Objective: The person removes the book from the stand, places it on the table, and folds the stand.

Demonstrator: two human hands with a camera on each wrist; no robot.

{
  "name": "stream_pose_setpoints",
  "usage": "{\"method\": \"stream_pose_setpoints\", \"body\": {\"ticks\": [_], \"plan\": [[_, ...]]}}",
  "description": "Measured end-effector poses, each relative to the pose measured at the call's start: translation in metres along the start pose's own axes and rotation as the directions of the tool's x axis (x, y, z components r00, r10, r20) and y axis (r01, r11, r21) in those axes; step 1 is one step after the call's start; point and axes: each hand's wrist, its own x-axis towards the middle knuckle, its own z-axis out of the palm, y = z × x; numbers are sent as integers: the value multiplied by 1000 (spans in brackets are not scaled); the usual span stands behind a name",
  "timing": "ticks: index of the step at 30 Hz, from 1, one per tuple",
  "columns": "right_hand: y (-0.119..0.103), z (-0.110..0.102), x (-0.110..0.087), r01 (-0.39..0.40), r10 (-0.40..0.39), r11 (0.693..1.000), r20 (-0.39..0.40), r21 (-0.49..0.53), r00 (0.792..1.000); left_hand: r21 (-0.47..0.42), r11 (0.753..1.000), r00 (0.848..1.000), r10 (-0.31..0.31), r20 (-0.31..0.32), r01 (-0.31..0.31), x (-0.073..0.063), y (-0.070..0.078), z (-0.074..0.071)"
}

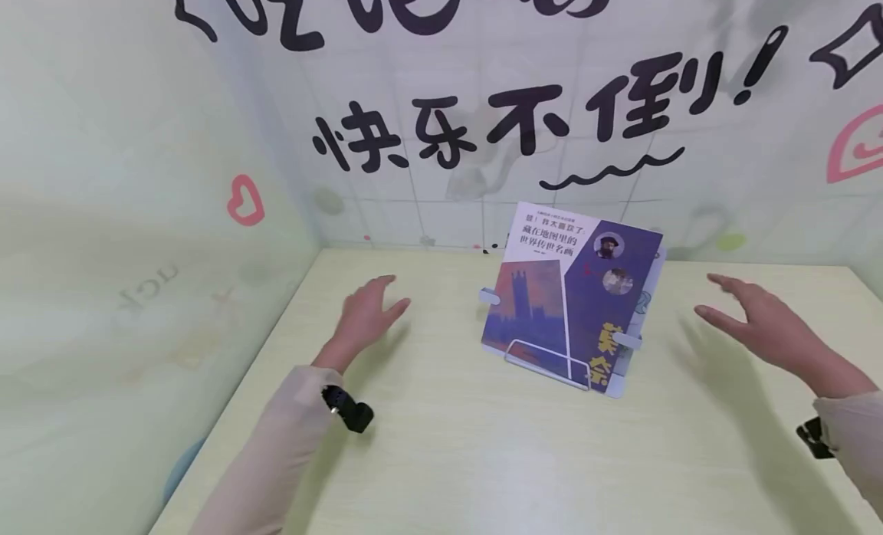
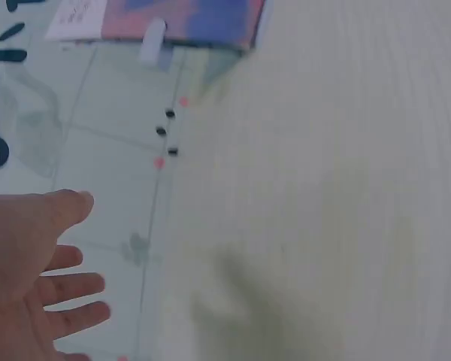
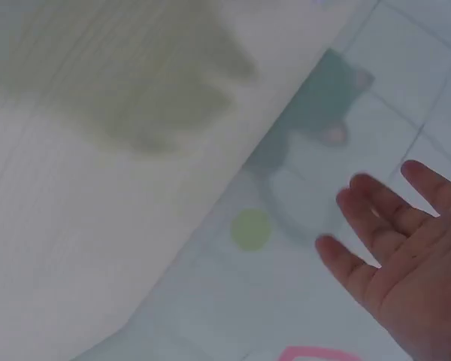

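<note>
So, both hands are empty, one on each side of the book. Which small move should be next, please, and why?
Probably, the left hand and right hand should move inward together towards the side edges of the book. Neither hand touches it yet, and a pale clip sits at each side, so steadying the edges seems sensible first.

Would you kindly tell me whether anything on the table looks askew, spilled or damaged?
Mildly, yes: the rectangular purple-and-white book and the white book stand holding it sit at an angle to the back edge of the pale wood-grain table, rather than square with it. I see no spill or damage.
</note>
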Motion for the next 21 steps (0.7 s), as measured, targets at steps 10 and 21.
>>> {"method": "stream_pose_setpoints", "body": {"ticks": [10,21], "plan": [[-71,30,6,1,3,985,-25,172,1000,-414,906,993,112,43,-84,41,96,35],[-78,42,16,-80,98,959,-53,271,994,-464,886,993,65,95,-14,60,118,54]]}}
